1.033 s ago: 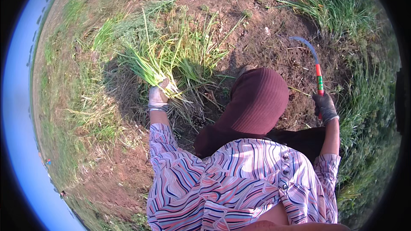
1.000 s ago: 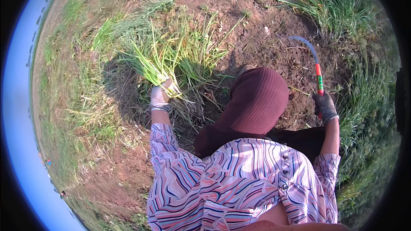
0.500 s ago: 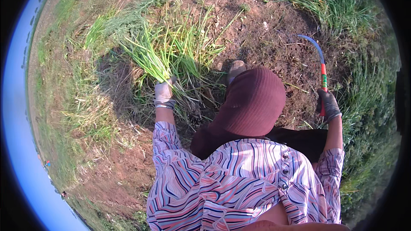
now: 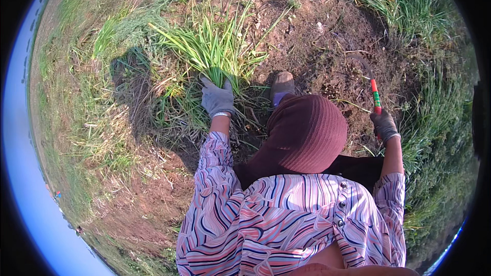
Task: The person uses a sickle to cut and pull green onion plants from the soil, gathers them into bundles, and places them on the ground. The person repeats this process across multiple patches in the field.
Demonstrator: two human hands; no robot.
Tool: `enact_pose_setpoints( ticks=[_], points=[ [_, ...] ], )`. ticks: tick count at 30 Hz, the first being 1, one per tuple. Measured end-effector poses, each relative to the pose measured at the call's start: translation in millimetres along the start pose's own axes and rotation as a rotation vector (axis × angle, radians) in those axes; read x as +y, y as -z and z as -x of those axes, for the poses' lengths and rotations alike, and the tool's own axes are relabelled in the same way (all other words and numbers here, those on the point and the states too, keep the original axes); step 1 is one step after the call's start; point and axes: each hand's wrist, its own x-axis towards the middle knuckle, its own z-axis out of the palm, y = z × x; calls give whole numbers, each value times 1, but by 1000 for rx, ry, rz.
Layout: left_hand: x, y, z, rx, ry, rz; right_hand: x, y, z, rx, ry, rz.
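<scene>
My left hand, in a grey glove, grips a thick bunch of long green grass that fans up and away from it. Out to the right, my right hand, also gloved, is closed on the red and green handle of a sickle, whose curved dark blade points up and left over bare soil. My knee under dark red cloth sits between the two hands, with a shoe tip just beyond it.
Brown bare soil lies ahead. Cut and dry grass spreads to the left, and taller green grass stands at the upper right and along the right side.
My left hand has kept hold of the grass bunch while the view shifted. The right hand with the sickle has dropped slightly lower and stays off to the right.
</scene>
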Motion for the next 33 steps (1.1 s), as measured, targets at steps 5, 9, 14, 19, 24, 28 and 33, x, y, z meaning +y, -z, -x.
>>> enact_pose_setpoints(
  ticks=[5, 9, 14, 19, 24, 28, 33],
  points=[
    [30, 0, 7, -135, -115, -175, 2, -3, -8, -16, 4, -21],
    [53, -10, -2, -221, 2, -297, -3, -8, -10, -17, 24, -19],
    [62, -21, -9, -259, 124, -334, -23, 2, 6, -37, 35, -15],
    [58, -21, -11, -256, 131, -322, -14, 6, 5, 19, 111, -5],
    [28, -35, -48, -277, 38, -178, -21, 20, 19, 27, 115, 73],
    [-4, -34, -91, -465, -945, -1078, -21, 31, 28, 33, 115, -51],
    [-26, 4, -121, -491, -496, -443, -19, 50, 34, 63, 252, -65]
  ],
)
